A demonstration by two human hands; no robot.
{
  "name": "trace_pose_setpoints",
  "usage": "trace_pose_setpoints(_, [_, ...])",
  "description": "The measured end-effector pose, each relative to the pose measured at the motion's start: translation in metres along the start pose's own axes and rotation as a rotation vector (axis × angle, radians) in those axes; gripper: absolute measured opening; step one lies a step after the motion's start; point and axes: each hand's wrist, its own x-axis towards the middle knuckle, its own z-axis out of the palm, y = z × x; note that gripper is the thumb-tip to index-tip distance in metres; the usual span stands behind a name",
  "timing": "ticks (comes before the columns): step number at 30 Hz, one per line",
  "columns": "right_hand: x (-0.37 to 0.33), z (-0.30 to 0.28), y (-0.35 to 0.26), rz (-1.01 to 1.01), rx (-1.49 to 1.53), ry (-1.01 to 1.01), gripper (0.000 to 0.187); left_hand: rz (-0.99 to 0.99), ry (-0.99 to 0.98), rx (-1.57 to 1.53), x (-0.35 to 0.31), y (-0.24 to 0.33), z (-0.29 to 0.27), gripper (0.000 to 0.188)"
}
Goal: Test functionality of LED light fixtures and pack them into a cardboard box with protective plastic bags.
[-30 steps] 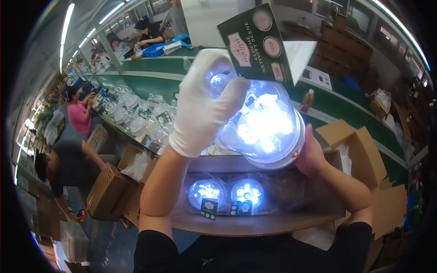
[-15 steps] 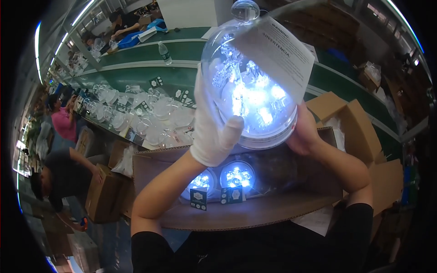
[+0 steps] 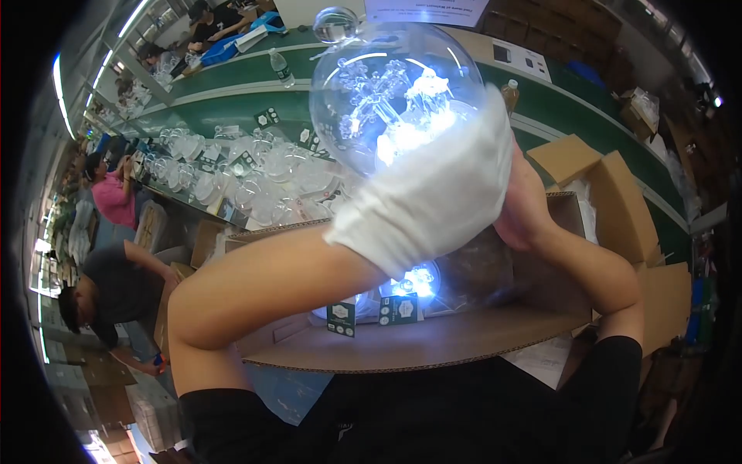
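A clear dome ornament [image 3: 386, 108] with a round knob and bright white lights inside hangs tilted above the open carton [image 3: 417, 352]. My left hand [image 3: 444, 182], in a white glove, reaches across the dome's base and touches it; its fingers are hidden. Bare and half covered by the glove, my right hand [image 3: 528, 201] grips the base from the right, fingertips out of sight. A printed paper leaflet [image 3: 425, 9] shows at the top edge, beyond the dome. Inside the carton another lit dome [image 3: 417, 280] lies beside a second, mostly covered by my left forearm, with green tags [image 3: 398, 309] on them.
Many clear domes [image 3: 263, 185] crowd the green bench [image 3: 224, 116] at left, near a plastic bottle [image 3: 280, 68]. An open cardboard box [image 3: 630, 205] stands at right. A person in dark clothes [image 3: 124, 282] bends over at left; a person in pink [image 3: 116, 197] stands farther back.
My left hand has moved from the dome's left side across to its base. The dome has tilted and shifted left, and the leaflet has moved up from its front.
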Motion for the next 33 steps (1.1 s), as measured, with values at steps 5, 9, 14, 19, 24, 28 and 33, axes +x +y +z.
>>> trace_pose_setpoints(5, [0.005, -0.022, 0.004, 0.069, 0.064, -0.001, 0.055, 0.518, 0.093, -0.243, -0.039, -0.004, -0.003, 0.029])
trace_pose_setpoints(9, [0.005, -0.019, -0.003, 0.061, 0.007, 0.081, 0.058, 0.143, 0.333, -0.6, -0.108, -0.03, -0.009, 0.021])
trace_pose_setpoints(14, [0.007, -0.01, 0.004, 0.183, -0.05, -0.031, 0.058, -0.556, 0.909, -1.35, -0.1, -0.051, -0.001, 0.053])
trace_pose_setpoints(19, [0.011, -0.013, 0.005, 0.227, 0.048, -0.012, 0.057, -0.87, 0.276, -1.552, -0.05, -0.072, -0.013, 0.055])
trace_pose_setpoints(24, [0.012, -0.013, 0.005, 0.238, 0.049, 0.041, 0.056, -0.637, 0.396, -1.894, -0.049, -0.089, 0.029, 0.052])
trace_pose_setpoints(28, [0.009, -0.012, 0.002, 0.22, 0.07, -0.027, 0.054, -0.665, 0.569, -2.037, -0.062, -0.08, 0.046, 0.056])
trace_pose_setpoints(33, [-0.001, -0.015, -0.006, 0.214, 0.095, -0.094, 0.061, -0.829, 0.519, -1.774, -0.072, -0.082, 0.035, 0.054])
